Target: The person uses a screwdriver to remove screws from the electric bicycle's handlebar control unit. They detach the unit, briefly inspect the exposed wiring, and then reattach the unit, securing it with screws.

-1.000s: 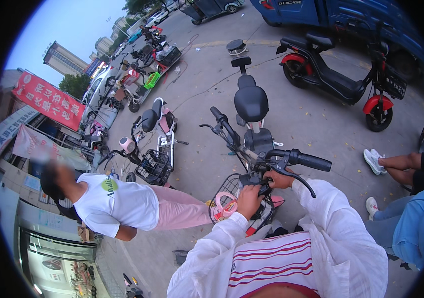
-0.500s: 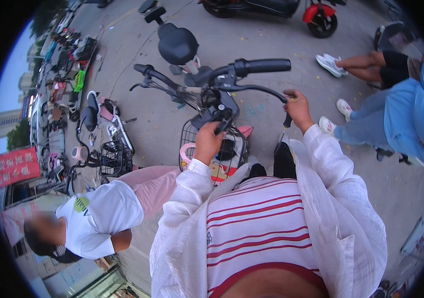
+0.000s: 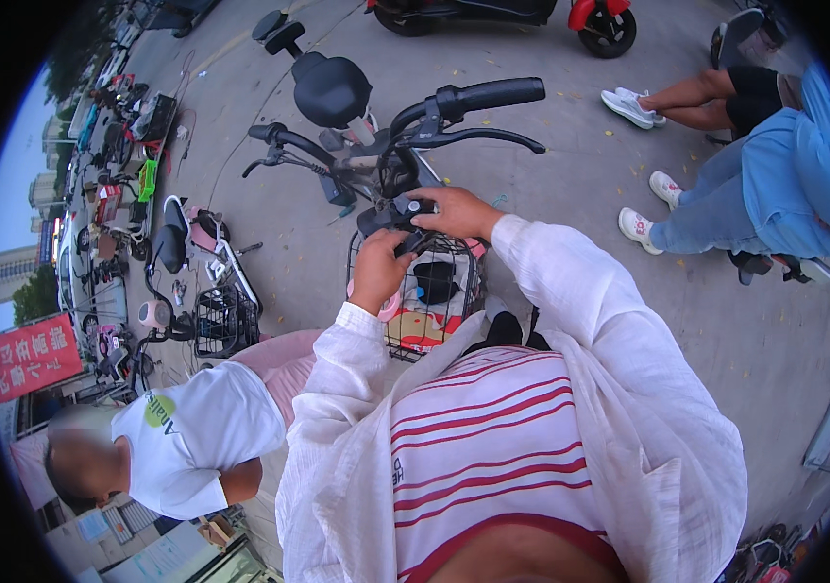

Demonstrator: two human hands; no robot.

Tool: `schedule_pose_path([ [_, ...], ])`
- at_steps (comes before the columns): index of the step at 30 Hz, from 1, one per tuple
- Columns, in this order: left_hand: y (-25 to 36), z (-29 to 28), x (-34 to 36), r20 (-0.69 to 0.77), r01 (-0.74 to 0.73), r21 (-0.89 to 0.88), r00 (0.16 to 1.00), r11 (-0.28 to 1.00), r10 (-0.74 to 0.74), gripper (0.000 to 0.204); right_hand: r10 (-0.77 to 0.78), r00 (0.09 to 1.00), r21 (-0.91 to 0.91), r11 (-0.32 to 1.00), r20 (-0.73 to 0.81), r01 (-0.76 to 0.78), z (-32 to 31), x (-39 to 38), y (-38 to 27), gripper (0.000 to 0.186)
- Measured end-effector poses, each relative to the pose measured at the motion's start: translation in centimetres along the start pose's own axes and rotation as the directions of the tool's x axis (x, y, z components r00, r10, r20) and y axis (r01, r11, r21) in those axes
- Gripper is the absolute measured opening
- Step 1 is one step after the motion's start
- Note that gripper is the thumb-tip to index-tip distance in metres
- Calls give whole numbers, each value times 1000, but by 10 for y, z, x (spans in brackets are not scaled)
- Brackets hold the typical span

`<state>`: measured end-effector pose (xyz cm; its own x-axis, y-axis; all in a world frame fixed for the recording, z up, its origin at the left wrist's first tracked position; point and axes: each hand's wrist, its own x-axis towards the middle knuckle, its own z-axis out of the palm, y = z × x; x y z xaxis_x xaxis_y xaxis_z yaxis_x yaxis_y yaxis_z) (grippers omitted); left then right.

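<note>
An electric bike faces me, its black handlebar (image 3: 492,94) with brake levers (image 3: 478,139) spread above a wire basket (image 3: 432,313). My left hand (image 3: 378,274) is closed at a small black part (image 3: 403,243) on the bike's front, just over the basket rim. Beside it, my right hand (image 3: 456,214) reaches in from the right with fingers curled at the dark stem area (image 3: 418,206); what it grips is hidden. A black cloth-like item (image 3: 437,282) and a red and yellow item (image 3: 420,330) lie inside the basket.
A person in a white shirt (image 3: 196,428) stands at my left near a pink and white bike (image 3: 209,257). At right is a person in blue clothes (image 3: 794,194), beside another person's legs and white shoes (image 3: 628,107). A red scooter (image 3: 604,24) stands at the far side.
My right hand has moved left from below the brake lever, where it held a dark, slim handle, to the bike's front beside my left hand. My left hand has shifted slightly left in view.
</note>
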<state>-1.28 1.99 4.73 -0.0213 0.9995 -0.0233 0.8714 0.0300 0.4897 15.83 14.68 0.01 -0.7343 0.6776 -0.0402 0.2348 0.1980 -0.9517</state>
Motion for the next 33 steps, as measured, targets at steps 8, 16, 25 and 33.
schedule_pose_path([
  [8, 13, 6, -32, -121, 55, 104, 992, 993, -42, 31, -26, 987, -359, 930, 161, 83, 5, 26, 8, 38],
  [16, 35, 11, -68, -300, 111, 147, 952, 983, -63, 29, 134, 947, 6, 990, 291, -142, -2, 32, 22, 34],
  [25, 74, 12, -72, -386, 280, 177, 902, 944, -195, 26, 271, 863, 285, 866, 426, -412, -12, 38, 16, 45],
  [33, 65, 8, -65, -425, 288, 82, 876, 954, -228, 22, 253, 847, 244, 884, 468, -399, -22, 51, 18, 49],
])
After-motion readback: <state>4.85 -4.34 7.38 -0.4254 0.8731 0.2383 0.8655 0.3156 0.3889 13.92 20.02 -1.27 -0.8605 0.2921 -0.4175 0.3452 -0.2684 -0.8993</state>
